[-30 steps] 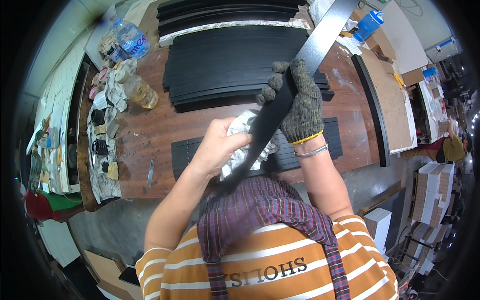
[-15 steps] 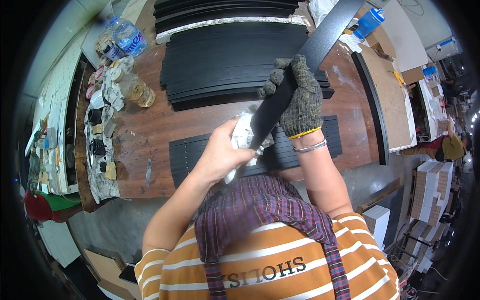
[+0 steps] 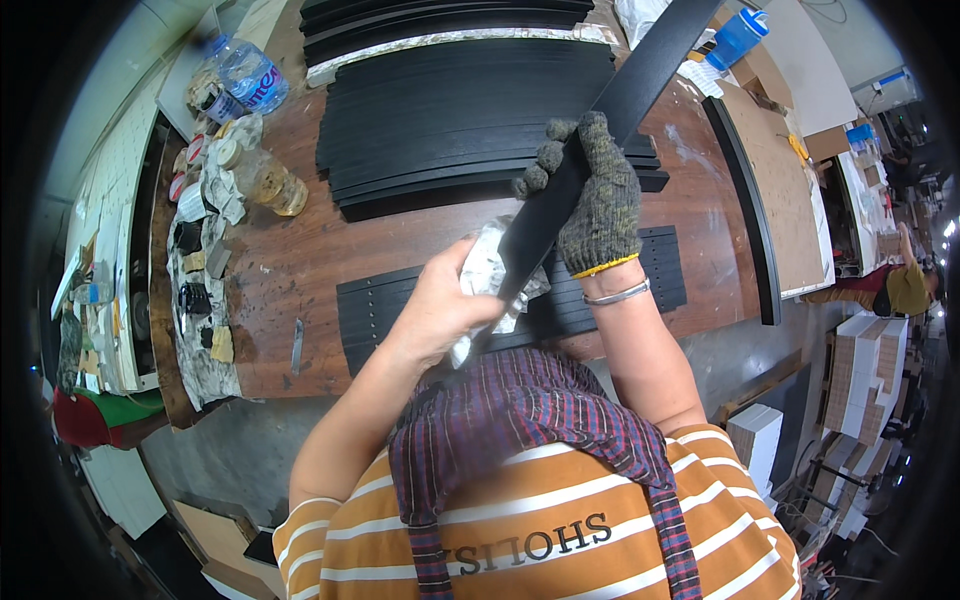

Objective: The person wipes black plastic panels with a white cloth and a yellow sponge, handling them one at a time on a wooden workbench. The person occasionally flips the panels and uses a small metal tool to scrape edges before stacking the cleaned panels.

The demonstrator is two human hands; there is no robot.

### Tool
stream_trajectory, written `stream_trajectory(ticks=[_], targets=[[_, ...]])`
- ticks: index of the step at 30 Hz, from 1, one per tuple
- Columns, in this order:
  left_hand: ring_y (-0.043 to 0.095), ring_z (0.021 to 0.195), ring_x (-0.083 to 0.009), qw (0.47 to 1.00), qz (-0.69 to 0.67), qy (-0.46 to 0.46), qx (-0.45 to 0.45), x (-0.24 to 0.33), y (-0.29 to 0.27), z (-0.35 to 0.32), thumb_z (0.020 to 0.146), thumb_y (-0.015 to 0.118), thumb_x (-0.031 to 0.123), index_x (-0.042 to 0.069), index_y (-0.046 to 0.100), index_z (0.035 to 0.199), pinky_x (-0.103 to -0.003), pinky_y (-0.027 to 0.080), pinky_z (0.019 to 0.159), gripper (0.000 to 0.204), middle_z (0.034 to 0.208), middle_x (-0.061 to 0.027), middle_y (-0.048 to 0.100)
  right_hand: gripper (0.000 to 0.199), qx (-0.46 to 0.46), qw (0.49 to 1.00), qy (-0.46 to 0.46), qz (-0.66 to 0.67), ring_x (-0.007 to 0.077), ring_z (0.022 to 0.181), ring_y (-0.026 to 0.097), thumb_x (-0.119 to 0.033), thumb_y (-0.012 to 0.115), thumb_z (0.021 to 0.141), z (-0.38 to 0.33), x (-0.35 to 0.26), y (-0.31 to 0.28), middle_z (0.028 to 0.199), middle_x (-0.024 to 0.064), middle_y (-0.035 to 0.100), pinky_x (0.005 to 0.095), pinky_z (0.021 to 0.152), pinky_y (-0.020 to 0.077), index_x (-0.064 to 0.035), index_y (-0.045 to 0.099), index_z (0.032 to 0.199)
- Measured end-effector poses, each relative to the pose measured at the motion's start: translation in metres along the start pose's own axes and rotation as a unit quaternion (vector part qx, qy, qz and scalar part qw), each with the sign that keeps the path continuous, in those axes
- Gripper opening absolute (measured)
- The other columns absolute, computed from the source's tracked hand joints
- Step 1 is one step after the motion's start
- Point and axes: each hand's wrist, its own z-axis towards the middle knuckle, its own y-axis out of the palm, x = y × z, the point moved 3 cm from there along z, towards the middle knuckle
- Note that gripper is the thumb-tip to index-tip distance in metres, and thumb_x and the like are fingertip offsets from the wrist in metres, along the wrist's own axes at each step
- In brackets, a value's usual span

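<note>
A long flat black slat (image 3: 545, 218) is held up at a slant over the table, its far end rising to the upper right. My right hand (image 3: 603, 200), in a dark grey knit glove with a yellow cuff, grips the slat around its middle. My bare left hand (image 3: 436, 305) holds a crumpled white cloth (image 3: 484, 265) against the slat's near end, thumb on top. Beneath my hands lies a row of black slats (image 3: 385, 305) with small holes. Beyond them is a large stack of black slats (image 3: 460, 125).
More black strips (image 3: 450, 25) lie at the back of the brown table (image 3: 290, 340). A bottle of yellowish liquid (image 3: 265, 180), a big clear bottle (image 3: 250, 75) and small blocks line the left side. One long black bar (image 3: 742, 210) runs along the right edge, near a blue jug (image 3: 738, 38).
The slat has turned slightly in my grip, so its far part looks darker and less shiny. My hands keep nearly the same places.
</note>
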Motion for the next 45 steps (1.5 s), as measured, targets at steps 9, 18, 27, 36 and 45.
stream_trajectory(ticks=[9,18,27,36,45], targets=[[0.055,0.125,-0.0382,0.651,0.664,0.249,0.271,0.064,-0.07,-0.016,0.071,0.088,0.03,-0.001,0.058,0.136,-0.048,0.037,0.109,0.078,0.136,-0.0197,0.058,0.028,0.033,0.997,-0.033,0.061,0.0221,0.066,0.057,-0.036,0.06,0.103,0.012,0.009,-0.007,0.073,0.0032,0.056,0.0401,0.071,0.0513,-0.0096,0.06,0.095],[0.069,0.098,-0.0373,0.807,0.517,0.218,0.183,0.032,-0.089,-0.03,0.067,0.07,0.0,0.0,0.065,0.129,-0.043,0.056,0.084,0.062,0.11,-0.0176,0.07,0.032,-0.259,0.601,-0.132,-0.745,0.0325,0.096,0.066,-0.023,0.073,0.09,-0.041,0.008,0.033,0.095,0.0156,0.067,0.0414,0.091,0.0523,-0.0066,0.064,0.116],[0.066,0.104,-0.0329,0.838,0.479,0.254,0.063,0.026,-0.154,-0.087,0.07,0.075,0.004,0.004,0.07,0.118,-0.041,0.055,0.089,0.049,0.11,-0.0133,0.07,0.051,-0.286,0.283,0.031,-0.915,0.0391,0.095,0.069,-0.029,0.085,0.065,-0.044,-0.004,0.025,0.097,0.0203,0.07,0.0461,0.083,0.0544,-0.0084,0.072,0.109],[0.051,0.128,-0.0424,0.631,0.555,0.013,0.542,-0.087,-0.409,-0.186,0.085,0.078,0.02,-0.001,0.059,0.128,-0.048,0.041,0.109,0.052,0.138,-0.0235,0.056,0.046,-0.213,0.434,0.02,-0.875,0.0411,0.086,0.068,-0.038,0.083,0.072,-0.087,0.041,-0.032,0.089,0.0205,0.07,0.0478,0.078,0.0538,-0.005,0.07,0.102],[0.057,0.112,-0.0337,0.707,0.376,0.29,0.523,-0.013,-0.259,-0.153,0.071,0.081,0.002,0.004,0.063,0.115,-0.043,0.047,0.097,0.048,0.116,-0.0152,0.058,0.042,-0.11,0.484,-0.046,-0.867,0.0401,0.083,0.069,-0.03,0.086,0.071,-0.103,0.043,-0.023,0.088,0.0169,0.07,0.0459,0.076,0.0541,-0.0077,0.069,0.103]])
